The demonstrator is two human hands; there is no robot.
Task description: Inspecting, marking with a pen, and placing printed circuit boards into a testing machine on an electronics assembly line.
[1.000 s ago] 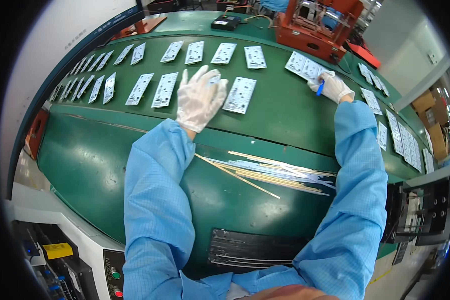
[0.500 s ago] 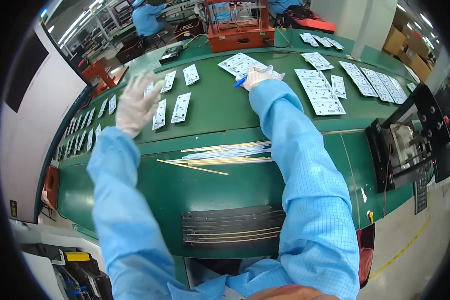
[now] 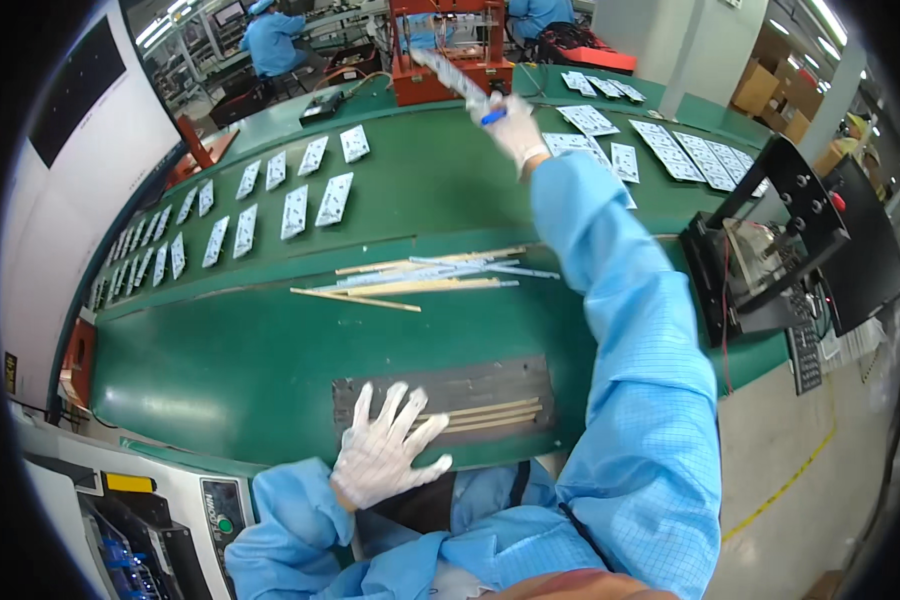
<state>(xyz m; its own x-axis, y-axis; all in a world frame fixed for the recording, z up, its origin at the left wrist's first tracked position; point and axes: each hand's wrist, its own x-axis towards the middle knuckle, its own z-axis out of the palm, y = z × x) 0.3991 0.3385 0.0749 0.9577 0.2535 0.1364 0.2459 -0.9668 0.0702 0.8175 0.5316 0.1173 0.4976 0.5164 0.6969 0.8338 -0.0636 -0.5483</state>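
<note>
My right hand (image 3: 518, 132), in a white glove, reaches far over the bench and grips a white printed circuit board panel (image 3: 450, 75), raised and tilted nearly edge-on. A blue pen (image 3: 493, 117) is also in its grasp. Low in the view, my gloved left hand (image 3: 385, 445) is open, fingers spread over the near left part of a dark grey slab (image 3: 510, 375). Several thin tan strips (image 3: 490, 412) lie on that slab, their left ends partly hidden by the fingers. A loose pile of tan and white strips (image 3: 420, 270) sits between the hands.
Small white boards (image 3: 335, 198) stand in two rows at left; larger white panels (image 3: 665, 150) lie at right. An orange-red machine (image 3: 405, 82) stands at the back, a black fixture (image 3: 770, 230) at right. Co-workers in blue (image 3: 272, 42) sit beyond the bench.
My left hand has come down from the left boards to the slab. My right hand has lifted the panel off the bench, turning it edge-on. The view has shifted a little.
</note>
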